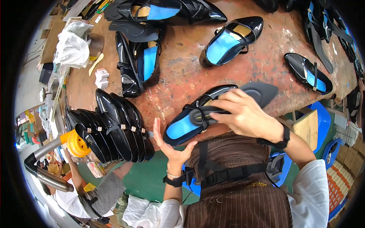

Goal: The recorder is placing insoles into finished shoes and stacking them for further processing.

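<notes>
A scuffed reddish table (180, 68) spreads under glossy black, pointed shoes; a brown pinstriped apron (235, 201) faces its near edge; a tight shoe row (121, 129) stands at the left, overlapping too much to count; two strapped, blue-lined singles sit apart, one shoe (234, 40) at upper middle, another shoe (308, 74) at right; one near shoe (195, 104) lies before the apron; one smooth dark insole (262, 95), pointed and rounded at opposite ends, is clamped in the right hand (239, 114), rounded end over the blue lining; the left hand (173, 152), separate from the right, spreads thumb and fingers around the heel; clasps look letter-shaped; the apron's yellow lettering (258, 185) is tiny.
</notes>
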Motion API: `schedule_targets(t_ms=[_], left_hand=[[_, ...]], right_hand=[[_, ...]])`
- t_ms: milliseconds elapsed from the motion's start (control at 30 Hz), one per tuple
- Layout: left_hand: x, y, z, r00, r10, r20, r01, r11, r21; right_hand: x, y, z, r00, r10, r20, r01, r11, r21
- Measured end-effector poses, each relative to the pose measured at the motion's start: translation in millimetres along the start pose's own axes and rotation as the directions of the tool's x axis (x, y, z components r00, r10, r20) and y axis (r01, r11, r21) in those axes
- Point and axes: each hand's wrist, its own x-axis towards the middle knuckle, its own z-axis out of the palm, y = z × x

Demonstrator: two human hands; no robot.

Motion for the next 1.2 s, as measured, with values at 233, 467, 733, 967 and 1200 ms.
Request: schedule_targets(t_ms=[233,467,733,967,1200], left_hand=[[-1.2,-6.3,13.9,0.994,0.08,-0.079,-0.084,0.995,-0.053],[-2.0,-6.9,8.8,0.997,0.046,-0.057,-0.05,0.996,-0.069],[-3.5,-11.4,8.4,0.994,0.105,-0.035,-0.108,0.989,-0.103],[-9.0,-23.3,9.8,0.991,0.113,-0.067,-0.121,0.982,-0.147],[-7.1,-29.6,2.5,0.998,0.065,0.022,-0.058,0.968,-0.244]], right_hand=[[32.8,-4.7,39.8,0.993,-0.117,0.018,0.115,0.987,0.11],[42.6,-11.3,50.6,0.99,-0.095,0.109,0.076,0.984,0.163],[47.8,-16.6,58.4,0.985,-0.117,0.127,0.09,0.976,0.198],[49.1,-21.8,62.2,0.984,-0.109,0.14,0.092,0.988,0.123],[45.6,-26.0,74.5,0.923,-0.301,0.239,0.306,0.952,0.014]])
